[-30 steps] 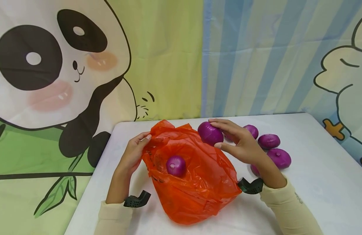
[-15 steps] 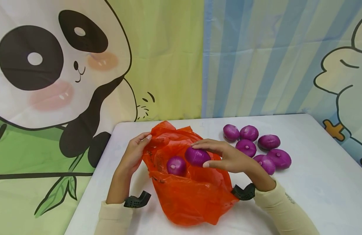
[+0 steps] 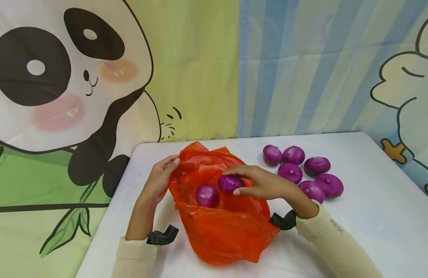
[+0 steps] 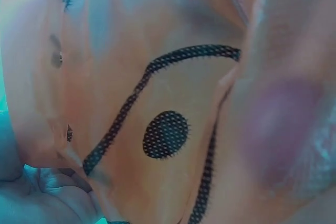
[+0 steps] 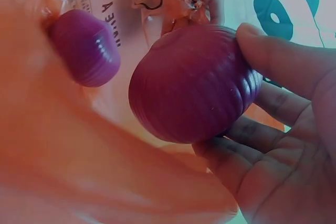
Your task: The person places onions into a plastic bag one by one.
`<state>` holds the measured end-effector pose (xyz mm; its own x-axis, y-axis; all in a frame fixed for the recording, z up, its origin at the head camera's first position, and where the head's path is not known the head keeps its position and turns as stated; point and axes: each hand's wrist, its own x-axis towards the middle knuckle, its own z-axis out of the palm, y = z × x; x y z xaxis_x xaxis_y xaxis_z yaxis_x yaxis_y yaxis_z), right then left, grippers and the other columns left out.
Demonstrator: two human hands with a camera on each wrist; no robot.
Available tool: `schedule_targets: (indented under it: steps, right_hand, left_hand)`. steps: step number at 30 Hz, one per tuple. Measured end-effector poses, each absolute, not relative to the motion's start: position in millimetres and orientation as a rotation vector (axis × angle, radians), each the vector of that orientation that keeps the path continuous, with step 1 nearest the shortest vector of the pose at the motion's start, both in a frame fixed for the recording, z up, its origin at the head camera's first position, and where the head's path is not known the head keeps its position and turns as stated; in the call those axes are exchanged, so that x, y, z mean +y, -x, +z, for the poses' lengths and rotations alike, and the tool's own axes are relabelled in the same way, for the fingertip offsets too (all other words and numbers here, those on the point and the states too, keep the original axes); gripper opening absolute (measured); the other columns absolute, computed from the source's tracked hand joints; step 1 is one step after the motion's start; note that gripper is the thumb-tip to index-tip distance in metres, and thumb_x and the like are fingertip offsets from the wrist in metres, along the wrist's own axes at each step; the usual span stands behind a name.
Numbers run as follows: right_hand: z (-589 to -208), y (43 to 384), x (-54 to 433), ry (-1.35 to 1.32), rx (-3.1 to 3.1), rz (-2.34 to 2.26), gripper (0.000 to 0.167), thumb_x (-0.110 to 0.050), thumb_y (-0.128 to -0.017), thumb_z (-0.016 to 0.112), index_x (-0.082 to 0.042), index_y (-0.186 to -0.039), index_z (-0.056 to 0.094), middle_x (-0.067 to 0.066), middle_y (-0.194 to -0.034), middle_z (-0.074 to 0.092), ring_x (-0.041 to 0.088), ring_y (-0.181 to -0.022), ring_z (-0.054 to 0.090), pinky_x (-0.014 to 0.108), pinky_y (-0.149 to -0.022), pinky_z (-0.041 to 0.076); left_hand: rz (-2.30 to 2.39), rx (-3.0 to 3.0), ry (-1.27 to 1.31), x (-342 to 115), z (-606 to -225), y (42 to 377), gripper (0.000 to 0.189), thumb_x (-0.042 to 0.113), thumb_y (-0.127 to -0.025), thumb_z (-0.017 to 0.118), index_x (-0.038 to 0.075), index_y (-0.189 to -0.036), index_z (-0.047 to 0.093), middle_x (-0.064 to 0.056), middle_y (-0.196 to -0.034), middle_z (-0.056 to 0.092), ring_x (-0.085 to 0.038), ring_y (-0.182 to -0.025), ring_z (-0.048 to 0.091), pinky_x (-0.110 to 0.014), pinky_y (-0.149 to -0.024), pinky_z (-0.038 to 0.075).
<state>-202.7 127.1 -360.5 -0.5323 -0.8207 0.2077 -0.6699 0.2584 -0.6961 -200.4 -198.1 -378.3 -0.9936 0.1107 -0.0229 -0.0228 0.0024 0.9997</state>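
An orange-red plastic bag (image 3: 228,235) stands on the table with its mouth spread toward me. My left hand (image 3: 159,179) pinches the bag's left rim between thumb and fingers. Inside the bag's mouth my right hand (image 3: 260,182) grips a purple onion (image 3: 230,184), thumb on one side and fingers on the other; the right wrist view shows this onion (image 5: 191,85) close up. Beside it another onion (image 3: 207,195) lies in the bag. Printed bag film (image 4: 165,135) fills most of the left wrist view.
Several more purple onions (image 3: 289,173) lie grouped on the white table (image 3: 370,216), right of the bag. Behind the table's back edge hangs a curtain (image 3: 196,69) with a cartoon panda. Each wrist carries a small black camera mount (image 3: 162,235).
My right hand has carried its onion left and down, from above the bag's right rim to inside the mouth. The left hand keeps its place on the rim.
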Motion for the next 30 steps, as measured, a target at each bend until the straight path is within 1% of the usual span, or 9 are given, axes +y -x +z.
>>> schedule_targets:
  steps: [8, 13, 20, 22, 27, 30]
  right_hand:
    - [-351, 207, 111, 1.369, 2.351, -1.034, 0.052, -0.018, -0.091, 0.070, -0.008, -0.138, 0.052, 0.007, -0.138, 0.052, 0.024, -0.128, 0.047, 0.037, -0.101, 0.044]
    - [-358, 208, 103, 1.318, 2.387, -0.905, 0.050, -0.018, -0.091, 0.070, -0.009, -0.137, 0.054, 0.008, -0.135, 0.053, 0.026, -0.126, 0.048, 0.040, -0.101, 0.044]
    - [-367, 211, 102, 1.358, 2.444, -0.813, 0.050, -0.017, -0.090, 0.072, -0.008, -0.136, 0.055, 0.008, -0.134, 0.055, 0.026, -0.125, 0.050, 0.042, -0.102, 0.043]
    - [-368, 212, 103, 1.363, 2.452, -0.818, 0.052, -0.019, -0.089, 0.072, -0.009, -0.137, 0.054, 0.008, -0.136, 0.054, 0.026, -0.127, 0.048, 0.043, -0.104, 0.041]
    - [-369, 213, 105, 1.344, 2.453, -0.821, 0.061, -0.029, -0.088, 0.074, -0.012, -0.141, 0.050, 0.004, -0.141, 0.051, 0.023, -0.131, 0.045, 0.044, -0.107, 0.037]
    - [-369, 213, 106, 1.336, 2.445, -0.827, 0.062, -0.029, -0.088, 0.074, -0.012, -0.142, 0.049, 0.004, -0.142, 0.050, 0.024, -0.132, 0.044, 0.044, -0.107, 0.037]
  left_hand:
    - [2.150, 2.147, -0.096, -198, -374, 201, 0.048, 0.035, -0.100, 0.054, 0.001, -0.133, 0.053, -0.016, -0.127, 0.056, -0.026, -0.112, 0.058, -0.031, -0.092, 0.050]
    - [2.157, 2.138, -0.091, -198, -375, 202, 0.046, 0.033, -0.101, 0.053, 0.000, -0.133, 0.052, -0.016, -0.125, 0.057, -0.026, -0.110, 0.059, -0.032, -0.092, 0.050]
    - [2.170, 2.113, -0.089, -197, -376, 200, 0.044, 0.032, -0.101, 0.053, 0.001, -0.131, 0.054, -0.015, -0.124, 0.058, -0.025, -0.109, 0.060, -0.031, -0.092, 0.050]
    - [2.167, 2.112, -0.091, -197, -376, 200, 0.044, 0.033, -0.101, 0.054, 0.001, -0.132, 0.054, -0.015, -0.125, 0.058, -0.025, -0.110, 0.060, -0.032, -0.092, 0.050]
    - [2.157, 2.116, -0.102, -197, -376, 200, 0.046, 0.035, -0.100, 0.054, 0.002, -0.132, 0.053, -0.016, -0.126, 0.057, -0.026, -0.111, 0.060, -0.033, -0.092, 0.050]
    - [2.159, 2.112, -0.106, -197, -376, 199, 0.045, 0.034, -0.100, 0.054, 0.002, -0.132, 0.054, -0.016, -0.126, 0.058, -0.027, -0.111, 0.060, -0.033, -0.092, 0.050]
